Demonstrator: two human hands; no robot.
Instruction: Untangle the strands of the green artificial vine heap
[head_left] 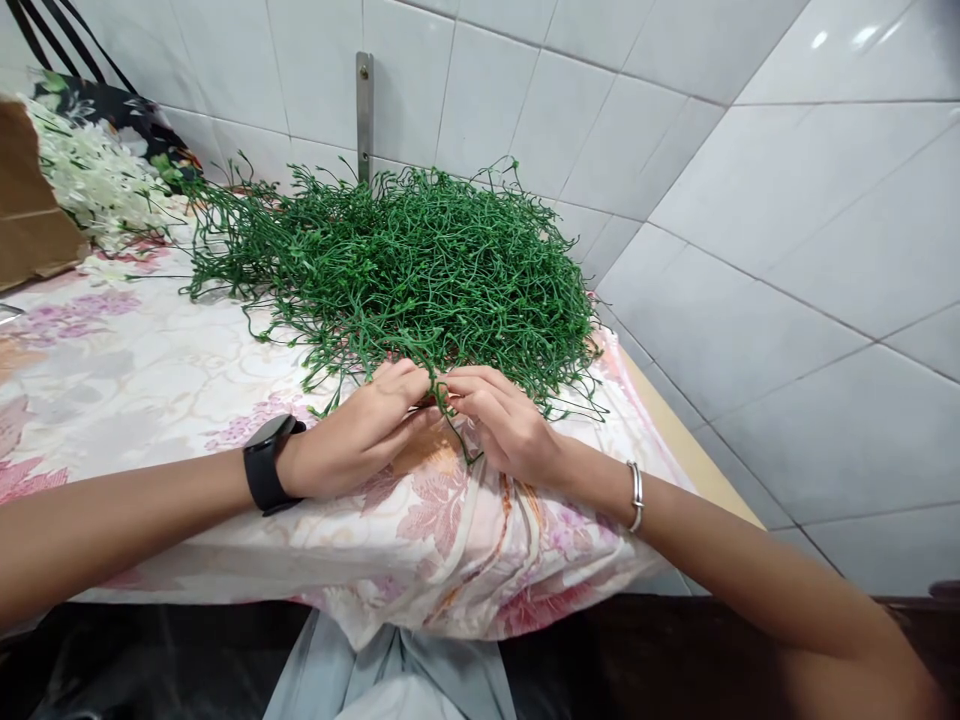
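Note:
A big heap of thin green artificial sprigs (405, 270) lies on a floral cloth (150, 370) covering the table. Both hands meet at the heap's near edge. My left hand (360, 435), with a black watch on its wrist, has its fingers curled and pinched on a green sprig (442, 400). My right hand (502, 420), with a silver bangle on its wrist, pinches the same sprig from the other side, fingertips almost touching the left ones. The strand's loose end trails down onto the cloth between the hands.
White artificial flowers (97, 180) lie at the far left beside a brown cardboard box (30, 200). A white tiled wall (750, 200) runs behind and along the right. A metal bracket (364, 110) is fixed to the wall. The table's bare edge (690, 450) shows at right.

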